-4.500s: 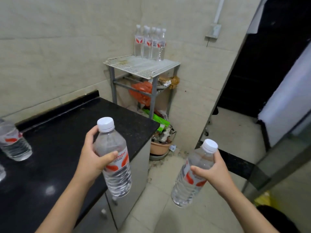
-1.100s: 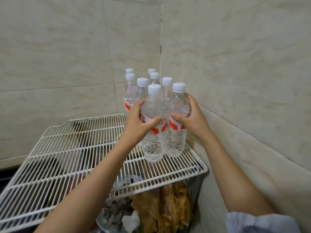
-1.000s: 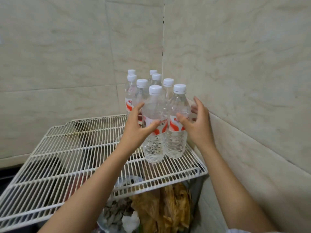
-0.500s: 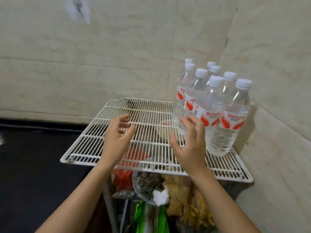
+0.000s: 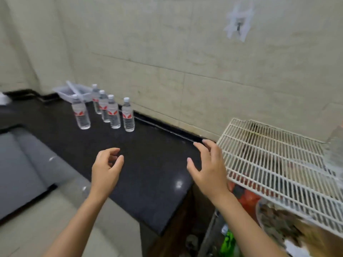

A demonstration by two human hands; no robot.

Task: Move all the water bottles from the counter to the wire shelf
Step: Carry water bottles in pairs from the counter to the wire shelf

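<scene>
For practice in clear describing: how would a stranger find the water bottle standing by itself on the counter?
Find the black counter along the tiled wall. Five bottles stand towards its far end, by a clear tray. Four line up beside the wall; the lone bottle stands left of that row.

Five clear plastic water bottles [image 5: 128,115] with white screw caps and red-and-white labels stand upright at the back of the glossy black stone counter [image 5: 148,164], near its wall edge. Four form a close diagonal row. The fifth bottle [image 5: 81,114] stands slightly apart, toward the counter's front. The cream wire shelf [image 5: 269,154] stands just beside the counter's right end, its flat grid top facing up.
</scene>
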